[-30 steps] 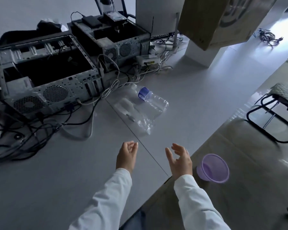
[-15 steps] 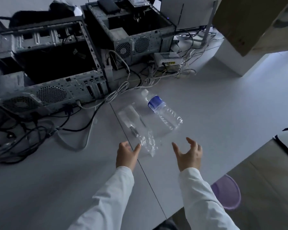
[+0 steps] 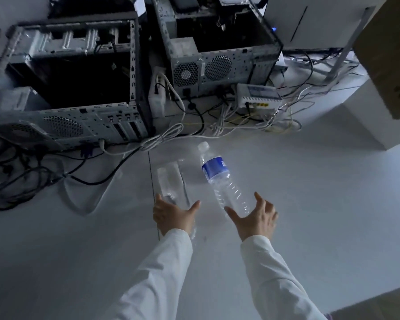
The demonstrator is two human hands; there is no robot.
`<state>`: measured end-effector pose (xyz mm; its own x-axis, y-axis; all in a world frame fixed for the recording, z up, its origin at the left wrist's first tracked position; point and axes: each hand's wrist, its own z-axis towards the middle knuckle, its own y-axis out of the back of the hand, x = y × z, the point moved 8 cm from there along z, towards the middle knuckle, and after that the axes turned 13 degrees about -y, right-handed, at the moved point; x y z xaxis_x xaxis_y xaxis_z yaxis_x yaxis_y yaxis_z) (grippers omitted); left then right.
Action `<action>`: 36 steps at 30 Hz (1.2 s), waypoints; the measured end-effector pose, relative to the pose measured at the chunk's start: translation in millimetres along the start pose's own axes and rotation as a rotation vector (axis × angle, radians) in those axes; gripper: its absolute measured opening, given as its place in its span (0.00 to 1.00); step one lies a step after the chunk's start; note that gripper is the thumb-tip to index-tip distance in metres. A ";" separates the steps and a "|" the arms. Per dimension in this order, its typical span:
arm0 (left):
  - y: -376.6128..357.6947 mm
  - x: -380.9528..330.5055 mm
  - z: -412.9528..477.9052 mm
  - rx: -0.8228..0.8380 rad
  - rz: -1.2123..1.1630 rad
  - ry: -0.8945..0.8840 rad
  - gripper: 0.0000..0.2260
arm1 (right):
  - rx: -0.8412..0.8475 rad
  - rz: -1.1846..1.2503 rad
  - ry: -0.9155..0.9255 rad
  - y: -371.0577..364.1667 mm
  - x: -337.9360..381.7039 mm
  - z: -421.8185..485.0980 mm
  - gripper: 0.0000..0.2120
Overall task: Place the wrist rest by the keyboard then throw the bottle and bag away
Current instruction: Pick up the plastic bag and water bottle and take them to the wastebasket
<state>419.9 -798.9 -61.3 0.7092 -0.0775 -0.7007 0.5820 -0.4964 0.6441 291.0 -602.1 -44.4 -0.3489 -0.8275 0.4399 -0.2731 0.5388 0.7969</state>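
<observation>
A clear plastic bottle [image 3: 224, 181] with a blue label and white cap lies on the white table [image 3: 310, 204], cap pointing away from me. Just left of it lies a clear plastic bag [image 3: 171, 181], flat on the table. My right hand [image 3: 254, 218] is spread at the bottle's bottom end, fingers around it without gripping. My left hand [image 3: 173, 215] is spread over the near end of the bag, holding nothing. No wrist rest or keyboard is in view.
Two open computer cases [image 3: 67, 88] [image 3: 217, 54] stand at the back with a tangle of cables [image 3: 240, 118] and a white router [image 3: 259, 95]. A cardboard box [image 3: 388, 54] juts in at the upper right. The table edge runs at the lower right.
Both hands have moved forward across the table to the bag and bottle and have spread wider. The view has tilted so the purple bin on the floor is out of sight.
</observation>
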 end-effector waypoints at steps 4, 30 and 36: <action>-2.7 4.7 4.8 -0.045 0.003 0.015 0.42 | 0.042 -0.032 0.030 -8.8 -0.8 8.7 0.37; -75.0 -25.8 -115.5 0.655 -0.677 -0.038 0.12 | -0.018 0.724 -0.457 68.8 -166.6 -72.5 0.31; -134.9 -52.7 -215.7 0.959 -0.564 -0.101 0.14 | -0.188 0.919 -0.607 130.4 -266.6 -103.9 0.30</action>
<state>389.8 -541.4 -45.1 0.3793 0.3210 -0.8678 0.2319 -0.9410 -0.2467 441.5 -327.7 -14.7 -0.7423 0.1148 0.6602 0.4357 0.8312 0.3453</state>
